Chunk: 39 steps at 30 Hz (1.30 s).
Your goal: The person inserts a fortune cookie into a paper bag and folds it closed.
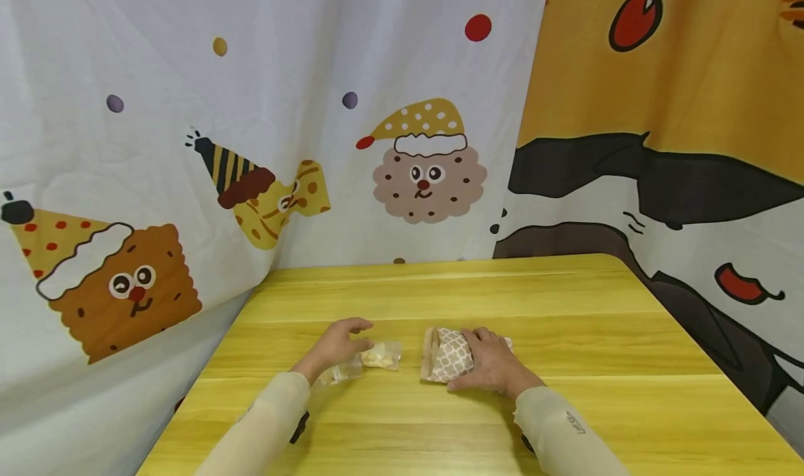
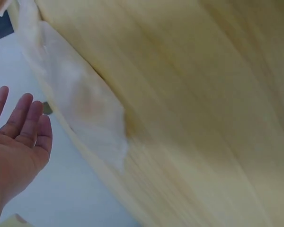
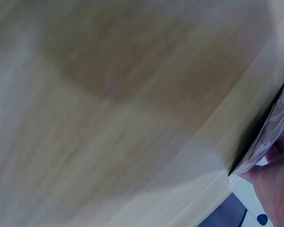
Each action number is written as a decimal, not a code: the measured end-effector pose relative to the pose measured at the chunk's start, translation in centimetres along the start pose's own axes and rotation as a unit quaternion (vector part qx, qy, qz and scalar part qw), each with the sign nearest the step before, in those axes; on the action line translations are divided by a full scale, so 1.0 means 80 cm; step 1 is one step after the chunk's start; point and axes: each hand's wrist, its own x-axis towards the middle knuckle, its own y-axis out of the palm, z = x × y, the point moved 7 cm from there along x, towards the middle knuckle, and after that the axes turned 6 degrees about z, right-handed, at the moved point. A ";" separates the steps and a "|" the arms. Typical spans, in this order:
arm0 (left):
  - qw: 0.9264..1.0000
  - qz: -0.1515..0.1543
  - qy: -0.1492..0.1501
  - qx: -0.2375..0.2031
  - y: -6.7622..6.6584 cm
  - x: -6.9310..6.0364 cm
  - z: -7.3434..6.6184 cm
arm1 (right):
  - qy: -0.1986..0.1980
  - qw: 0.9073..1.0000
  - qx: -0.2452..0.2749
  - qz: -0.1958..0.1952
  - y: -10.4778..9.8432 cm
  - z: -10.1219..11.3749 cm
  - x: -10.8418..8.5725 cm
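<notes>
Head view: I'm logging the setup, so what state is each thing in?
Tan lattice-print pouch: held; closure unclear
Clear packet with pale-yellow contents: filled, seal unclear
Other clear packet: lying down, contents unclear
Left hand: holding nothing, fingers slightly bent
Right hand: holding the pouch

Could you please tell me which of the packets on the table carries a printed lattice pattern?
The tan-and-white pouch under the right hand; its lattice print sets it apart from the clear packaging beside the left hand.
</notes>
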 end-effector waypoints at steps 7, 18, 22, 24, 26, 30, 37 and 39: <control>0.999 -0.011 -0.018 -0.033 -0.012 -0.001 0.022 | -0.008 1.000 -0.002 -0.008 0.000 0.000 -0.001; 0.998 0.041 -0.010 -0.042 -0.003 -0.003 0.041 | 0.001 1.000 0.001 -0.003 -0.001 -0.001 -0.003; 0.998 0.060 -0.008 -0.031 0.006 -0.003 0.044 | 0.000 1.000 0.000 -0.003 -0.001 0.000 -0.002; 0.997 0.068 -0.006 -0.024 0.009 -0.003 0.044 | -0.002 1.000 -0.001 -0.002 0.000 0.001 -0.001; 0.997 0.075 0.001 -0.010 0.011 -0.003 0.043 | -0.002 1.000 -0.005 -0.001 0.001 0.001 -0.001; 0.996 0.086 0.019 0.028 0.015 -0.004 0.039 | 0.002 1.000 -0.009 -0.002 0.003 0.001 -0.001; 0.991 0.088 0.023 0.103 0.020 -0.005 0.031 | -0.001 1.000 -0.014 -0.006 0.003 0.000 0.000; 0.990 0.082 0.024 0.110 0.021 -0.003 0.028 | -0.001 1.000 -0.014 -0.007 0.002 0.000 0.000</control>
